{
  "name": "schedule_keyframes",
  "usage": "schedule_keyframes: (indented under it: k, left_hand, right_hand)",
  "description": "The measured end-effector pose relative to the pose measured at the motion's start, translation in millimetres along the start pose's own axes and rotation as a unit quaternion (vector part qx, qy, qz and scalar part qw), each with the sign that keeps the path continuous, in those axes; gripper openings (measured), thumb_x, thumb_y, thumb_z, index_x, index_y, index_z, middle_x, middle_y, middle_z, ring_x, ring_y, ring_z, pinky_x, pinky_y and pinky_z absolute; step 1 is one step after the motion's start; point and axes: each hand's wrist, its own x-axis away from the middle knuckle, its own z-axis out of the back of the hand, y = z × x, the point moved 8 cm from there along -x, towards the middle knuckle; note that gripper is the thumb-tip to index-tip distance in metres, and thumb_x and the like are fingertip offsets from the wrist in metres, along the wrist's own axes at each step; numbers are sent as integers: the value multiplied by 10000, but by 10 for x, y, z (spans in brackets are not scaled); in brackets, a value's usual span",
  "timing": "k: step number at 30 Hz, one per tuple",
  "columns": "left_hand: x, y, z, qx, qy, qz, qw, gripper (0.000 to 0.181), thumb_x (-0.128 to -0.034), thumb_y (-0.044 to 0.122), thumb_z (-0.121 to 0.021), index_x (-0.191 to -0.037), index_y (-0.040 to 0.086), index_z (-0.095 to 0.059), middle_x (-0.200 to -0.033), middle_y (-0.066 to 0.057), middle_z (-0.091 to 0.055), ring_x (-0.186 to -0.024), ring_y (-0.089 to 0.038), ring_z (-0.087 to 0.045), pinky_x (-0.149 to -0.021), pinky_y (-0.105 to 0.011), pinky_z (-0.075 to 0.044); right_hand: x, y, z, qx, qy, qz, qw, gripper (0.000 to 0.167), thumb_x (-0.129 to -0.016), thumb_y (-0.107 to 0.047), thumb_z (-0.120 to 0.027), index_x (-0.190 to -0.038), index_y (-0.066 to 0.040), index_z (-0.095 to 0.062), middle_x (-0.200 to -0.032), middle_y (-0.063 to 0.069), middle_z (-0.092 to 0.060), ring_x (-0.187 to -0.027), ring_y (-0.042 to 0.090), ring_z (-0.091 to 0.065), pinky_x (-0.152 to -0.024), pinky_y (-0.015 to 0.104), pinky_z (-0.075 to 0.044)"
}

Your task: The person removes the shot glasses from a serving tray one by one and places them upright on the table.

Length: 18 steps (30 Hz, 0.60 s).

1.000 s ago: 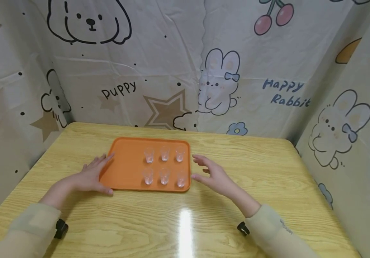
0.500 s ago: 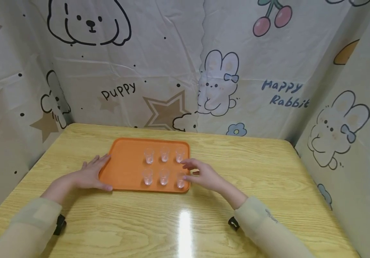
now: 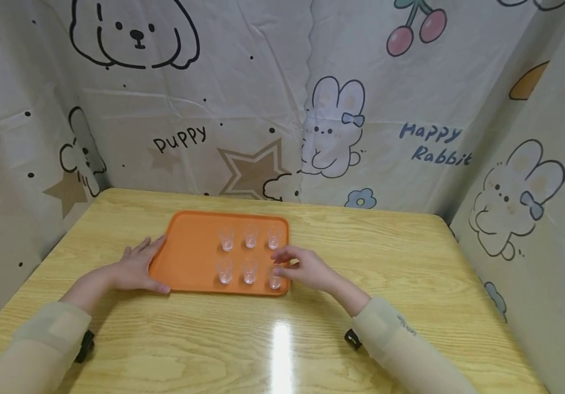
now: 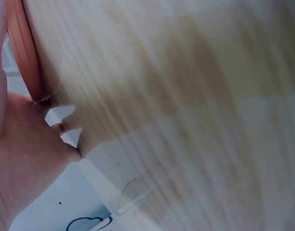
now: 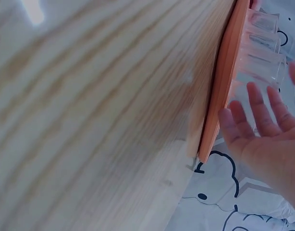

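Note:
An orange tray [image 3: 184, 254] lies on the wooden table, bearing several small clear cups in two rows on its right half. My left hand [image 3: 136, 269] touches the tray's left edge with fingers and thumb spread; in the left wrist view the palm [image 4: 27, 149] sits against the orange rim [image 4: 25, 48]. Over the tray's right edge is my right hand [image 3: 307, 268], thumb and fingers apart around the top of the front right cup [image 3: 275, 278]. Its fingers look extended in the right wrist view, beside the nearest cup [image 5: 263, 65]; contact with it is unclear.
The back right cup [image 3: 274, 238] stands just beyond my right fingers, and the front middle cup [image 3: 249, 272] is to their left. A printed cloth [image 3: 258, 98] hangs behind and beside the wooden table [image 3: 213, 345].
My right hand has moved left from beside the tray to the front right cup. My left hand stays at the tray's left edge, with its fingers slightly lower. The cups stay in place.

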Motion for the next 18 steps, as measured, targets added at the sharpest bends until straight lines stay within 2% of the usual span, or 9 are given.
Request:
schedule_keyframes:
  k: [7,13,18]
  left_hand:
    - [5,4,13,-44,-41,10,10000,1273,-669,556,-780,-1510,7,1,-1526,-316,-55,-1384,-518,31,-1019,-715,59]
    - [9,11,27,37,31,-38,10000,1228,-690,522,-781,-1505,-8,-32,-1517,-325,-72,-1373,-533,14,-1013,-717,63]
    - [-5,12,9,-21,34,33,10000,1235,-684,541,-777,-1504,-12,-37,-1521,-316,-72,-1371,-537,9,-1017,-713,55]
  right_hand:
    - [22,0,-23,-11,-266,70,9996,356,-826,-164,-735,-1153,-82,-622,-1072,19,-644,-1013,166,-574,-886,416,-497]
    - [9,47,-44,-133,-236,69,9996,313,-824,-146,-737,-1118,-112,-636,-1023,11,-644,-963,149,-582,-864,379,-515]
    - [26,76,-58,-311,-211,-5,9993,305,-837,-119,-721,-1129,-94,-638,-1048,33,-640,-994,163,-585,-881,364,-514]
